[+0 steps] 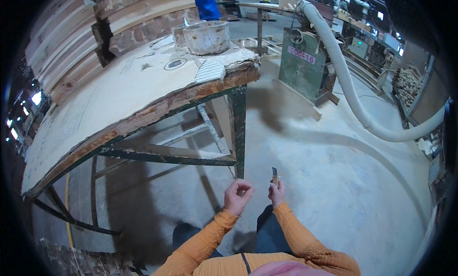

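Note:
My right hand [276, 192] is closed around a small short-bladed tool [275, 176] with a tan handle, its dark blade pointing up and away from me. At this size I cannot tell whether it is a knife or a scraper. To its left, my left hand [236, 196] is curled with thumb and fingers together. Whatever may be inside those fingers is hidden. Both hands are apart from each other, low over the floor and just right of the workbench [119, 92]. On that bench stand a crusted round tub [206, 37] and a ridged whitish piece [210, 71] near the corner.
The bench's dark metal leg [237, 133] rises just beyond my left hand. Stacked timber [62, 47] stands behind the bench. Farther off is a green machine [303, 61], with a thick pale hose [341, 71] curving down to the right. Something blue [206, 5] shows behind the tub.

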The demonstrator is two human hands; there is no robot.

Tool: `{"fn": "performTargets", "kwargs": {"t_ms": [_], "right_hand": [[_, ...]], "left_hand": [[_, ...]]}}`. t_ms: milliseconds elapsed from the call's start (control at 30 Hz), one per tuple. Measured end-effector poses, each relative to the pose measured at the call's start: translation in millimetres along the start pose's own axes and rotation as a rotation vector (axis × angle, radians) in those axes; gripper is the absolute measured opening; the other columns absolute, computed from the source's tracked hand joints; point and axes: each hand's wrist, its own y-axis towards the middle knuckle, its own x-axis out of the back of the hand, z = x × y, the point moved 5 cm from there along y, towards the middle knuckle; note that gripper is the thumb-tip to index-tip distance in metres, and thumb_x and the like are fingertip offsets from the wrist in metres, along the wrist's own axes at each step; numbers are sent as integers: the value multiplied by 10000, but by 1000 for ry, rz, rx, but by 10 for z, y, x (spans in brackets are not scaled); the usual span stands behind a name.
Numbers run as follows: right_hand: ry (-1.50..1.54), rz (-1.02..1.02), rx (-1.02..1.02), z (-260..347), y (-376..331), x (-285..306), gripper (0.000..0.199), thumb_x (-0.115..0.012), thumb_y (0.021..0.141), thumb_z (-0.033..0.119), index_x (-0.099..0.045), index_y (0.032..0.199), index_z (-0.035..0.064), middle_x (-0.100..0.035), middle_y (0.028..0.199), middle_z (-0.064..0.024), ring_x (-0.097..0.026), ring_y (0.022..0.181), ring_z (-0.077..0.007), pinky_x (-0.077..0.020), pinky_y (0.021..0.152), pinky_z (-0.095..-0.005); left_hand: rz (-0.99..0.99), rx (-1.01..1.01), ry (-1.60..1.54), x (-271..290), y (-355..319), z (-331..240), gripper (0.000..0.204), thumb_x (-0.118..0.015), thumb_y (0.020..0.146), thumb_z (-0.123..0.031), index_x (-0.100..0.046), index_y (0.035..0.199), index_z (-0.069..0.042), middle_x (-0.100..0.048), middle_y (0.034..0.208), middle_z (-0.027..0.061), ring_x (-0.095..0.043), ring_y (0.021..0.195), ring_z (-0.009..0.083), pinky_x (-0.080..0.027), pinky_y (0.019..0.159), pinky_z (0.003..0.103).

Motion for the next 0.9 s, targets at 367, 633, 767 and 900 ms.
{"fn": "performTargets", "kwargs": {"t_ms": [367,633,767,900], "right_hand": [[40,-103,-181,393,-374,-300,114,-442,926,208,-423,903,98,-382,554,-2,-353,418,-93,-261,346,-233],[92,-192,-213,1480,-539,-673,78,-451,923,190,-440,901,115,-396,556,-1,-332,415,-77,-260,367,-229],[158,-293,-245,2010,-690,-785,58,-443,915,161,-453,906,105,-425,589,8,-351,425,-71,-274,376,-213],[53,-280,-252,2520,-920,-940,89,-448,918,178,-467,928,91,-438,611,1,-371,442,-70,-294,379,-219]], "left_hand": [[420,-241,152,-232,-62,-892,116,-720,713,-31,-644,800,-34,-641,836,72,-588,803,246,-468,736,344],[485,-201,111,-287,-118,-2009,176,-729,712,-29,-637,862,-29,-646,867,61,-595,812,240,-470,744,345],[417,-122,176,-83,21,-2532,153,-720,715,-26,-634,842,-31,-644,857,74,-591,805,247,-465,746,348],[330,-44,258,79,186,-3143,113,-712,715,-21,-635,796,-34,-641,839,83,-588,798,251,-462,743,346]]}}
